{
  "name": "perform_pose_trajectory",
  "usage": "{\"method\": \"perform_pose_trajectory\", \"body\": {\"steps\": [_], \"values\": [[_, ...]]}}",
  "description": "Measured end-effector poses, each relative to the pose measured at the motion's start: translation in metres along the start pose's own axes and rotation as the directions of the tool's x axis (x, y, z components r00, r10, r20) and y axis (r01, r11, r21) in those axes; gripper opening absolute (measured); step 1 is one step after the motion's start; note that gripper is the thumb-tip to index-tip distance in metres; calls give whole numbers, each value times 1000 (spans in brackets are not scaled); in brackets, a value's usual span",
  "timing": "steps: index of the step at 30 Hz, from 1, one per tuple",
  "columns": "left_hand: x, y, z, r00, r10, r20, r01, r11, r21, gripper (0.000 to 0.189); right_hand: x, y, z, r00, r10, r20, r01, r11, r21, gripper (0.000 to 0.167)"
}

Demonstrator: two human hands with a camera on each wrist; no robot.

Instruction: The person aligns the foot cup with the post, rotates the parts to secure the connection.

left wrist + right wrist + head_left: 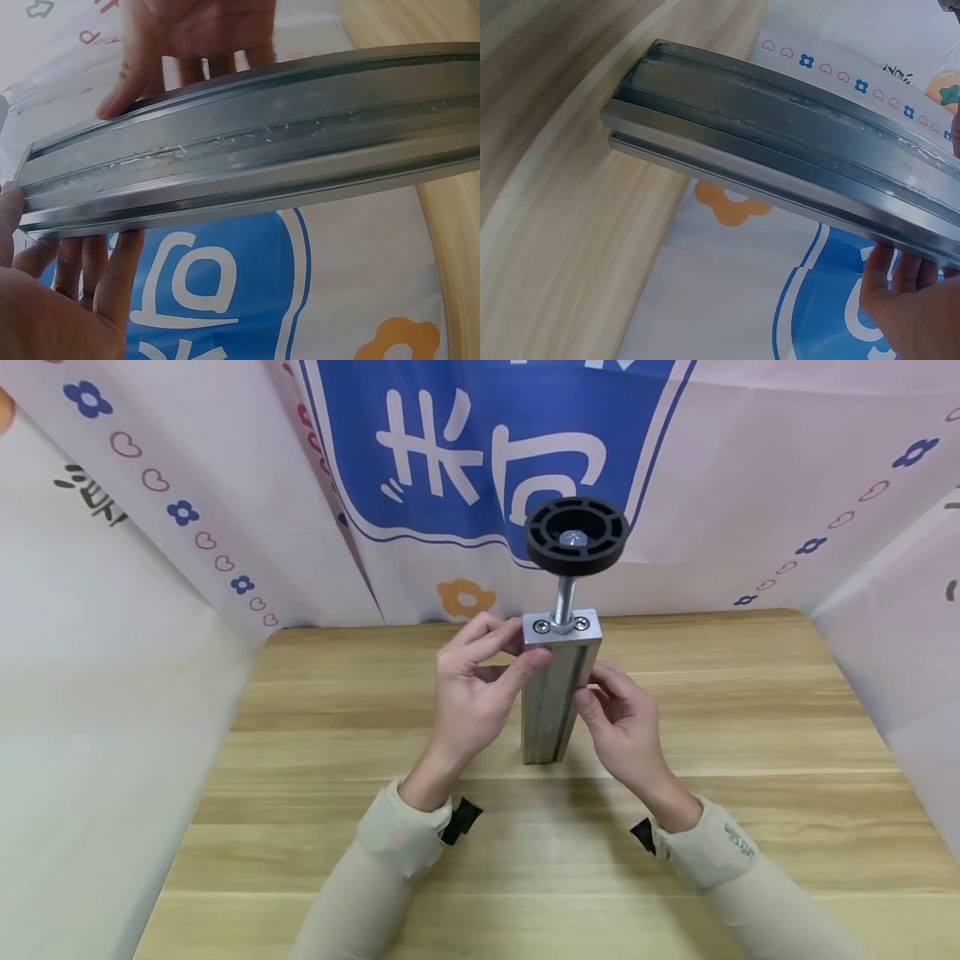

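An upright aluminium profile (551, 702) is held over the wooden table; whether its lower end touches the tabletop, I cannot tell. A flat end plate (591, 632) with two screws caps its top. From this plate rises a threaded rod (565, 597) carrying a black round levelling foot (573, 565). My left hand (474, 687) grips the profile near the top, thumb on the front edge. Lower on the right side, my right hand (626, 727) pinches it between thumb and fingers. In the left wrist view, fine scratches or shavings mark the profile (247, 154).
The wooden tabletop (315, 793) spreads around the profile. A printed cloth (712, 485) with a blue sign hangs behind its far edge, and white sheets (97, 677) stand at both sides. Black straps (461, 821) show at the wrists.
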State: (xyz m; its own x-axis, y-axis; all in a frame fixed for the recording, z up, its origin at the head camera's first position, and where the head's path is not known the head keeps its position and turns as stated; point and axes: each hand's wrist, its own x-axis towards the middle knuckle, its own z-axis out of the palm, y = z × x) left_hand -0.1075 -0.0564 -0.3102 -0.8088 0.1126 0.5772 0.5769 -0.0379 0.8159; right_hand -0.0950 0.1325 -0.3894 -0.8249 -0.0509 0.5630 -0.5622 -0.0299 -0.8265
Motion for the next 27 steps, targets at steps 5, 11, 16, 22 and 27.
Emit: {"method": "perform_pose_trajectory", "body": {"steps": [5,11,16,22,27], "values": [[1,5,-1,999,-39,12,40,999,-15,30,-2,4,0,1000,10,16,-10,1000,8,25],[4,9,-2,998,-66,20,66,998,3,30,-3,6,0,999,25,25,-25,1000,-1,24],[6,11,-4,997,-75,29,74,997,6,27,-1,6,2,1000,19,16,-20,1000,10,24],[8,12,-4,996,-78,38,77,997,32,25,0,5,4,1000,25,8,-25,999,21,24],[9,13,-4,997,-71,25,70,997,35,26,1,3,5,1000,28,5,-28,1000,9,24]]}}
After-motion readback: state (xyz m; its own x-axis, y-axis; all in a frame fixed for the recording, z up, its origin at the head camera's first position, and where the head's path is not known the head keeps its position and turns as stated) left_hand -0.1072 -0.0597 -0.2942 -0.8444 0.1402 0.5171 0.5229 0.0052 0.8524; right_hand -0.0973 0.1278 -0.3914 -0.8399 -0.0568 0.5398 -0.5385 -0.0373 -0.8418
